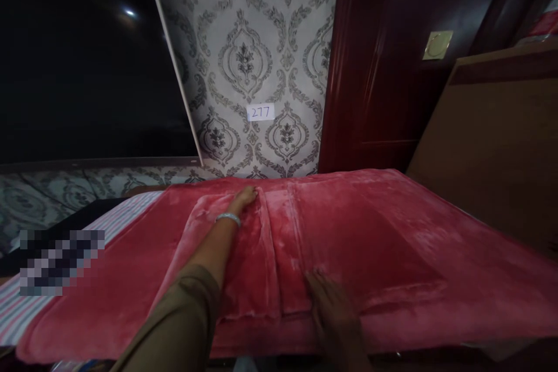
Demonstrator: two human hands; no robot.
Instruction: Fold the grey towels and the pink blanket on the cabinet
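Observation:
A red plush cloth (349,232) lies partly folded, its left folded panel (248,267) and its right part nearly meeting along a narrow strip in the middle. Under it is a larger spread of the same red plush (471,250). My left hand (247,196), with a bracelet on the wrist, reaches to the far edge of the left panel; its fingers are curled on the fabric there. Near the front edge, my right hand (332,305) rests with fingers stretched out flat beside the middle fold. The right hand is dim and slightly blurred.
A large dark television screen (87,64) stands at the back left, above a striped cloth (126,209). Patterned wallpaper (244,58) bears a label (260,111) reading 277. On the right are a dark red wood panel (383,70) and a tall cardboard piece (492,139).

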